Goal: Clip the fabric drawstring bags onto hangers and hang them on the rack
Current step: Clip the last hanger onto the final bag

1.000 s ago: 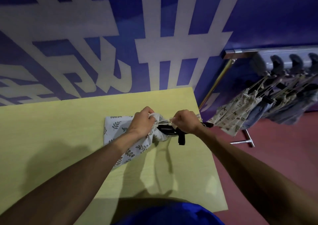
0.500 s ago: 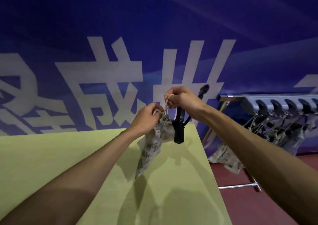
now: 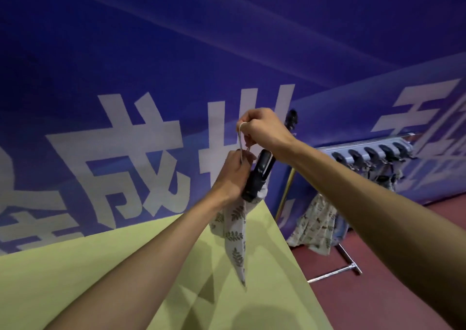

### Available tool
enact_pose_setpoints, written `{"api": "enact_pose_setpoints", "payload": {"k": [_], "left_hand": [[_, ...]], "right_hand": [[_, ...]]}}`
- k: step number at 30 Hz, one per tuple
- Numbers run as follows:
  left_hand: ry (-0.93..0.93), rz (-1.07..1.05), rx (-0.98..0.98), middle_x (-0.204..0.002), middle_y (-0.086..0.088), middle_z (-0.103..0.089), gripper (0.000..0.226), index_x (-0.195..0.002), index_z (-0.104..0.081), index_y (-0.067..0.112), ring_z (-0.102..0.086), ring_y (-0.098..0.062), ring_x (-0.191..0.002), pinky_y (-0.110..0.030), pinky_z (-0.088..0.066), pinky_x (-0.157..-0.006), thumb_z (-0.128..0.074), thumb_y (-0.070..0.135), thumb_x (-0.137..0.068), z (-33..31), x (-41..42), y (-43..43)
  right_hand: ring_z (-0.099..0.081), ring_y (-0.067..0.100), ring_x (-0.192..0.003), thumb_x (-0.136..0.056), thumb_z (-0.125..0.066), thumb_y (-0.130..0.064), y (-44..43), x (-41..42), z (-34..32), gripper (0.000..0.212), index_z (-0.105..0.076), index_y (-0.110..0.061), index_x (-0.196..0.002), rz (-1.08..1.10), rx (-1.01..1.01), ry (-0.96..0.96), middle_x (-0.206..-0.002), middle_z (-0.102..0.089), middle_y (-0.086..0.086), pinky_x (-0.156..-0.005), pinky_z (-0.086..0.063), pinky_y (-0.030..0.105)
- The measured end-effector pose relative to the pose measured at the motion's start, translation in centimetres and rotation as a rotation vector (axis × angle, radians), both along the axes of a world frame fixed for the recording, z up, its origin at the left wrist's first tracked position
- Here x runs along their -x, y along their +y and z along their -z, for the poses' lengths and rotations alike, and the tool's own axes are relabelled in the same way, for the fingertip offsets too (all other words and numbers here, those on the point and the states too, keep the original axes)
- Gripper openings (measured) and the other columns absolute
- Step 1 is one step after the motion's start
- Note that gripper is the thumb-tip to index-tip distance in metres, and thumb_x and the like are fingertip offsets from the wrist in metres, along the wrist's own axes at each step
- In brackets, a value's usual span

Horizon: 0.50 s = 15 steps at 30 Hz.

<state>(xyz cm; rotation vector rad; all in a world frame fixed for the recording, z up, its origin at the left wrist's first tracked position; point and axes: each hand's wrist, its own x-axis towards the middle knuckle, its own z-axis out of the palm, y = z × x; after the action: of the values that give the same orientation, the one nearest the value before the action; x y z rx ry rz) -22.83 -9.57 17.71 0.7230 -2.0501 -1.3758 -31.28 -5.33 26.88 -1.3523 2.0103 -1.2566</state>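
Observation:
A white drawstring bag with a leaf print [image 3: 234, 233] hangs in the air above the table's far right corner. My left hand [image 3: 233, 175] grips its gathered top together with the black clip of a hanger [image 3: 259, 175]. Above it, my right hand [image 3: 264, 130] is closed on the hanger and pinches the white drawstring [image 3: 240, 140], which runs taut down to my left hand. The hanger's black hook [image 3: 292, 117] sticks up behind my right wrist. The rack [image 3: 365, 140] stands at the right.
The yellow-green table [image 3: 126, 279] fills the lower left. Several black hangers [image 3: 370, 153] with patterned bags [image 3: 317, 226] hang on the rack's rail; its metal foot [image 3: 338, 273] rests on the red floor. A blue wall with white characters is behind.
The bag and hanger went from lying on the table to being lifted into the air. Both hands rose with them, and the view tilted up toward the wall.

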Motion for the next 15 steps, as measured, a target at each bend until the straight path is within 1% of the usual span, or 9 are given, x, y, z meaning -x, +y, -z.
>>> {"api": "enact_pose_setpoints", "payload": {"k": [1,2,4,6,7,9,11,13,15], "left_hand": [[-0.036,0.017,0.018,-0.098,-0.016,-0.058,0.023,-0.082,-0.045,0.027,-0.059,-0.029,-0.086,-0.040,-0.048,-0.076,-0.031,0.027,-0.099,0.1,0.7,0.0],[-0.078,0.054,0.049,-0.095,-0.010,-0.056,0.022,-0.082,-0.045,0.026,-0.057,-0.023,-0.082,-0.036,-0.046,-0.072,-0.031,0.028,-0.100,0.4,1.2,0.1],[-0.138,0.136,0.189,-0.086,-0.001,-0.046,0.024,-0.080,-0.044,0.024,-0.049,-0.015,-0.075,-0.032,-0.039,-0.070,-0.033,0.033,-0.099,1.1,2.0,0.0],[-0.218,0.199,0.289,-0.096,-0.003,-0.043,0.026,-0.088,-0.047,0.020,-0.049,-0.018,-0.087,-0.036,-0.041,-0.079,-0.032,0.038,-0.099,1.7,2.6,0.0],[-0.268,0.237,0.348,-0.103,-0.006,-0.043,0.028,-0.095,-0.049,0.015,-0.049,-0.021,-0.094,-0.038,-0.042,-0.085,-0.030,0.036,-0.101,1.8,3.1,0.1],[-0.370,0.308,0.467,-0.113,-0.013,-0.044,0.029,-0.105,-0.050,0.006,-0.047,-0.027,-0.106,-0.043,-0.042,-0.094,-0.028,0.024,-0.102,2.0,4.5,0.3],[-0.443,0.335,0.520,-0.120,-0.017,-0.045,0.029,-0.111,-0.050,0.002,-0.044,-0.029,-0.114,-0.048,-0.039,-0.099,-0.026,0.016,-0.102,2.1,5.8,0.5],[-0.515,0.366,0.568,-0.129,-0.019,-0.043,0.033,-0.123,-0.047,0.001,-0.040,-0.032,-0.123,-0.048,-0.035,-0.104,-0.026,0.014,-0.102,2.5,7.5,1.0],[-0.581,0.384,0.609,-0.141,-0.023,-0.038,0.039,-0.133,-0.041,-0.003,-0.035,-0.034,-0.131,-0.045,-0.029,-0.109,-0.026,0.014,-0.102,3.0,9.1,1.7]], "right_hand": [[-0.055,0.019,-0.070,-0.084,-0.050,-0.004,0.5,0.4,-0.2,0.017,-0.059,-0.012,-0.071,0.000,-0.014,0.002,-0.070,-0.057,0.002,-0.073,-0.053,0.041],[-0.054,0.018,-0.069,-0.085,-0.050,-0.004,1.0,0.8,-0.3,0.018,-0.058,-0.013,-0.072,-0.001,-0.035,0.011,-0.070,-0.057,0.002,-0.071,-0.052,0.039],[-0.051,0.017,-0.065,-0.088,-0.049,-0.005,1.7,1.6,-0.4,0.020,-0.057,-0.014,-0.072,0.002,-0.066,0.008,-0.071,-0.055,0.004,-0.064,-0.048,0.033],[-0.047,0.016,-0.059,-0.089,-0.048,-0.003,2.1,2.4,-0.3,0.021,-0.057,-0.013,-0.073,0.012,-0.082,-0.026,-0.068,-0.050,0.007,-0.056,-0.043,0.028],[-0.044,0.016,-0.057,-0.089,-0.048,-0.002,2.4,2.9,-0.2,0.021,-0.057,-0.012,-0.073,0.017,-0.090,-0.042,-0.065,-0.047,0.007,-0.052,-0.041,0.026],[-0.038,0.014,-0.051,-0.086,-0.047,0.001,2.9,4.3,0.1,0.018,-0.056,-0.007,-0.073,0.016,-0.101,-0.087,-0.061,-0.041,0.006,-0.045,-0.035,0.023],[-0.032,0.012,-0.045,-0.083,-0.046,0.005,3.6,5.7,0.2,0.017,-0.055,-0.004,-0.072,0.019,-0.089,-0.154,-0.056,-0.034,0.004,-0.040,-0.027,0.019],[-0.030,0.009,-0.036,-0.080,-0.044,0.009,4.5,7.8,-0.2,0.020,-0.055,-0.003,-0.069,0.050,-0.039,-0.226,-0.050,-0.034,0.002,-0.038,-0.025,0.014],[-0.029,0.008,-0.034,-0.078,-0.041,0.010,5.4,10.0,-0.6,0.021,-0.054,-0.003,-0.067,0.082,0.036,-0.297,-0.049,-0.034,0.001,-0.038,-0.025,0.013]]}}
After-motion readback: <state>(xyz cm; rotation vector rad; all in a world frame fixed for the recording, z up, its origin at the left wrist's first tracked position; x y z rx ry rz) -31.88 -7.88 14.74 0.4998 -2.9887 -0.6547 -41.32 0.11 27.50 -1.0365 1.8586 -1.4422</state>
